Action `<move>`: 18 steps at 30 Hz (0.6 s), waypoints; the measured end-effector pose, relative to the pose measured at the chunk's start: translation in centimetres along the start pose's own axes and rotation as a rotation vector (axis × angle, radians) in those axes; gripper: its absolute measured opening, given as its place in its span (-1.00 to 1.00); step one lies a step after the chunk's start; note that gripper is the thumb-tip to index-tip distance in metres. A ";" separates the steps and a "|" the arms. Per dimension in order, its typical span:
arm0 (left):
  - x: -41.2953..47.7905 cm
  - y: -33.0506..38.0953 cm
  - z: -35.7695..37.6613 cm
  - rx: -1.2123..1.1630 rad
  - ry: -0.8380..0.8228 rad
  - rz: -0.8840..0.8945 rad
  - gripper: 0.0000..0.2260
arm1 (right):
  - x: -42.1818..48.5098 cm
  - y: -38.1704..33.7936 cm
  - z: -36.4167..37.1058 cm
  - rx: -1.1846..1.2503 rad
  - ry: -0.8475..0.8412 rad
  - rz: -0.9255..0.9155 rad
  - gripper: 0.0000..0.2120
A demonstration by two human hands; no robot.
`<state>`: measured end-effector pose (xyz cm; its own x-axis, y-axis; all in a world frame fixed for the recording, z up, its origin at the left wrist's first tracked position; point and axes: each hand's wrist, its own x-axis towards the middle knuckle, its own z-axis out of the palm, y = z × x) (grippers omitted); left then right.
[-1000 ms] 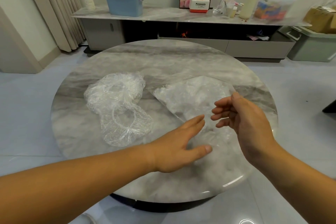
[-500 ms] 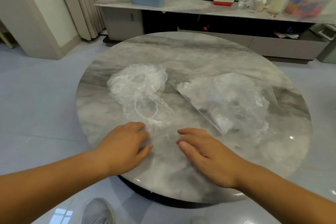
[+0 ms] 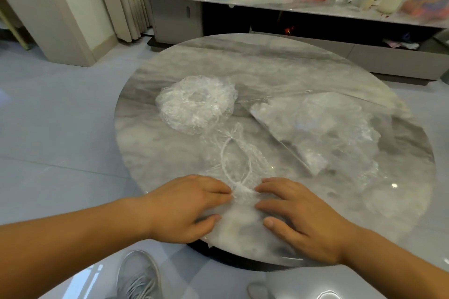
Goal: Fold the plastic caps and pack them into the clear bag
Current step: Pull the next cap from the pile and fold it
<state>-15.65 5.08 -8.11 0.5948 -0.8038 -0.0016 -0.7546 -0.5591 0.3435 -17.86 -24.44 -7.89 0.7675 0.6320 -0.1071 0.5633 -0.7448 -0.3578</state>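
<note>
The plastic cap is best smoothed flat before it is folded. Air should be pressed out toward the far side and the elastic rim kept even, since the thin film is likely to spring back. The cap is spread on the near part of the desk, and its near edge is pinned under the fingertips of both hands. The left hand and right hand are laid flat with straight fingers, nothing gripped. The clear bag lies beyond, to the right.
</note>
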 end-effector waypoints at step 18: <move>0.5 -0.8 -0.9 -0.180 -0.045 -0.110 -0.68 | -0.4 0.0 -1.9 0.313 0.141 0.117 -0.53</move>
<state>-14.50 5.26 -7.56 0.6548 -0.7506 -0.0887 -0.6220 -0.6018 0.5009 -17.56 -25.10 -6.14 0.8683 0.4941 -0.0432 0.3647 -0.6949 -0.6198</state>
